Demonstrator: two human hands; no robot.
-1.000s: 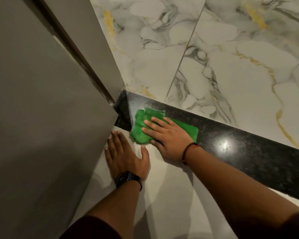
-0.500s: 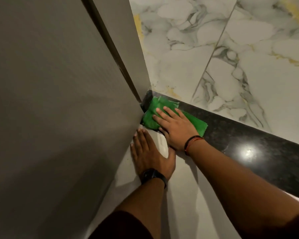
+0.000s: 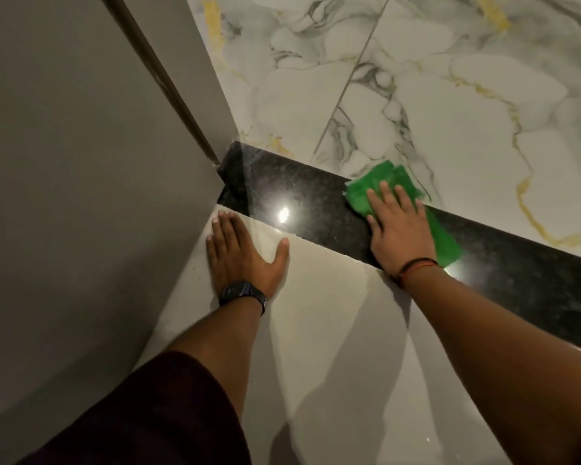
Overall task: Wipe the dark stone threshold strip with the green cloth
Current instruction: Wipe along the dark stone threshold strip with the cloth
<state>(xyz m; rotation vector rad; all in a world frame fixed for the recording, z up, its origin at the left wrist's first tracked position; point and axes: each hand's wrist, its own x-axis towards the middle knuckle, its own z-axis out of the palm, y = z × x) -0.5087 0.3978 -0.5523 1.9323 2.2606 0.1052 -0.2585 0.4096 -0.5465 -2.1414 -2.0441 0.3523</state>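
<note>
Head view: your right hand (image 3: 401, 229) presses the green cloth (image 3: 383, 187) flat on the dark stone threshold strip (image 3: 316, 209).

Your right hand lies palm down, fingers together and extended, pinning the cloth without gripping it; the cloth spans the strip's width and overhangs its far edge onto the marble floor (image 3: 433, 95). Your left hand (image 3: 242, 253) rests flat with fingers spread on the pale near floor tile (image 3: 332, 330), just beside the grey wall (image 3: 81, 162), near the strip's left end.
</note>
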